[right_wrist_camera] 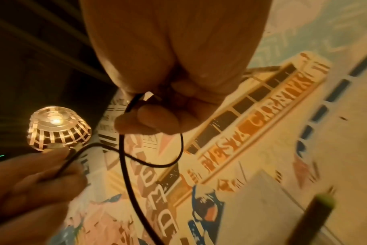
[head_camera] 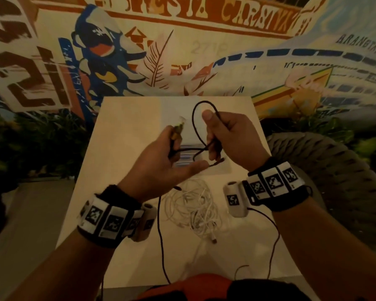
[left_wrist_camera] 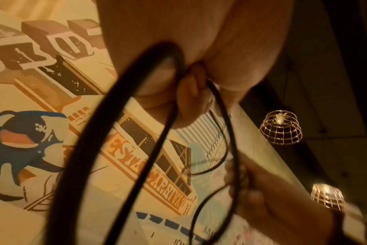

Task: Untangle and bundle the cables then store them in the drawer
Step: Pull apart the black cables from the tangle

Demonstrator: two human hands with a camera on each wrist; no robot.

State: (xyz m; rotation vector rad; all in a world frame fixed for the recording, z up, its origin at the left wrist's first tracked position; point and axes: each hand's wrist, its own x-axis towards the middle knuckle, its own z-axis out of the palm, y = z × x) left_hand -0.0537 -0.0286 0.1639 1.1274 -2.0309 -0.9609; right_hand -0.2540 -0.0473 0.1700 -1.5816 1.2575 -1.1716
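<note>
Both hands (right_wrist_camera: 172, 106) pinch a looped black cable (right_wrist_camera: 124, 159).

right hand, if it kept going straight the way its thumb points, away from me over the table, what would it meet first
Probably nothing on the table. The right hand is raised, gripping the black cable, thumb toward the mural wall. Beyond it only bare table shows, then the wall, though depth is unclear.

On the mural wall (head_camera: 182, 51) I can read a faint pencilled "2719" near its middle, and big dark numerals "21" at its left edge. Along the painted ship's (head_camera: 313, 68) hull I make out "ARANGTAK", cut off at the right. The orange banner lettering along the top ends in something like "CARNIVAL", too stylised for me to be sure.
</note>
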